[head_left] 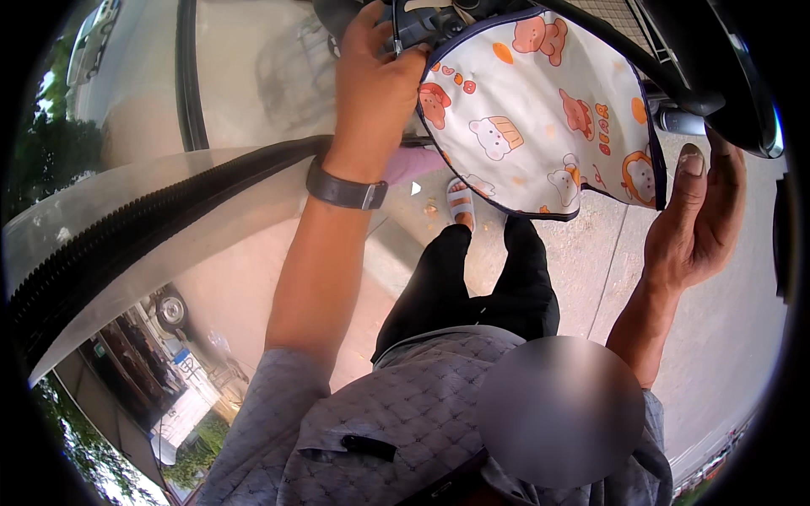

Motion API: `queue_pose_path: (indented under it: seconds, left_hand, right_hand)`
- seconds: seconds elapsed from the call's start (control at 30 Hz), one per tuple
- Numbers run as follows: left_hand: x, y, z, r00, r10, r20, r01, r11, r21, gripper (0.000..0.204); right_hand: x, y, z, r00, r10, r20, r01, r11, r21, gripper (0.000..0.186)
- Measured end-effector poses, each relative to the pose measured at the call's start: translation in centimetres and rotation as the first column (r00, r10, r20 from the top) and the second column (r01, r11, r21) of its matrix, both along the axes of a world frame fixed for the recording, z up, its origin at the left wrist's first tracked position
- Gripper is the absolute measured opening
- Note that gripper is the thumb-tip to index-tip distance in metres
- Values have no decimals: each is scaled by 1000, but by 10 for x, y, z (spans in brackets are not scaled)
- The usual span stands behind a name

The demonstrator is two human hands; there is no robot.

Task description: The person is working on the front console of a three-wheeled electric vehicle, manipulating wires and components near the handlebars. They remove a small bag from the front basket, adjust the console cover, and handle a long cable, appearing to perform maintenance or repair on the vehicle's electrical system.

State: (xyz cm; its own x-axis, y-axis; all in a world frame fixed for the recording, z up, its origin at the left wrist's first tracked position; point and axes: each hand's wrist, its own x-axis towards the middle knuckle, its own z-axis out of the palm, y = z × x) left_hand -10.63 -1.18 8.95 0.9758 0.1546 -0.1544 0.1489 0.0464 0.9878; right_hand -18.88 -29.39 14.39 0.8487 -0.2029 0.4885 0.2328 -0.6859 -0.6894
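Note:
My left hand (pixel 375 80) reaches up and is closed around a dark handlebar (pixel 422 25) at the top of the view. A dark wristband (pixel 346 192) sits on that wrist. Hanging from the handlebar is a white cloth cover (pixel 540 110) printed with cartoon animals and cupcakes, with dark blue trim. My right hand (pixel 696 215) is raised at the cover's right edge with its palm showing and fingers apart. Its thumb is just beside the hem, and it holds nothing. A dark rounded part (pixel 747 101) sits just above that hand.
A glossy curved panel (pixel 152 211) with a black ribbed strip fills the left and reflects trees and parked vehicles. Below are black trouser legs (pixel 472 287), a foot in a white sandal (pixel 460 202) and a grey patterned shirt (pixel 405 422). The ground is pale concrete (pixel 591 270).

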Motion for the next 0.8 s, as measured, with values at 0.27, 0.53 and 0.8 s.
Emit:
queue_pose_path:
  seconds: [0.27,0.53,0.8]
  left_hand:
    - [-10,-10,-3,851,-405,334,14,654,757,17]
    - [-29,-22,53,762,-555,334,-20,496,868,34]
    - [-29,-6,22,636,-585,504,-115,574,811,7]
  right_hand:
    - [-8,92,27,948,271,-166,-303,929,-213,61]
    - [-1,51,5,993,106,50,-75,904,-420,21]
    - [2,20,4,989,56,-139,-103,929,-356,22]
